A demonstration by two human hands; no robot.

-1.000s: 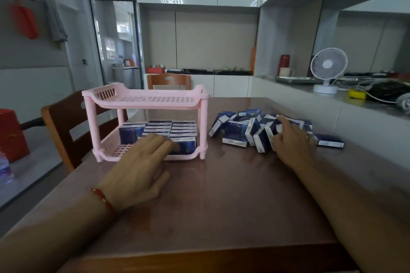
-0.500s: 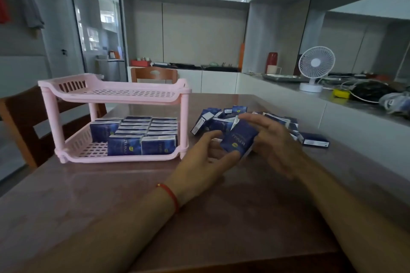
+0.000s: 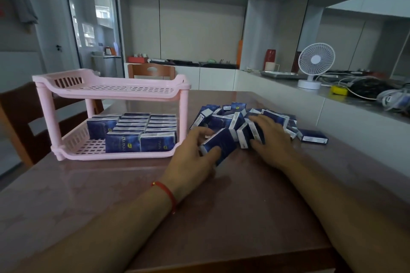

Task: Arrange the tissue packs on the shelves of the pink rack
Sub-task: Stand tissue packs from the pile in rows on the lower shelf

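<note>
Since a moment ago the left hand (image 3: 195, 157) has lowered its clamped tissue pack (image 3: 219, 146) to the bench (image 3: 111, 195). The right hand (image 3: 270, 139) now grips packs in the pile (image 3: 233, 115). The rack (image 3: 111, 88) top shelf is bare.

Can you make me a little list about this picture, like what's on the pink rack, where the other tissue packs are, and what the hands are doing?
rack: pink rack, two shelves, on the table
top shelf: no packs on it
bottom shelf: rows of blue packs, left part not filled
loose packs: jumbled pile on the table, right of the rack
stray pack: one lying flat beside the pile
left hand: gripping one pack
right hand: resting on the pile, fingers among the packs
</note>
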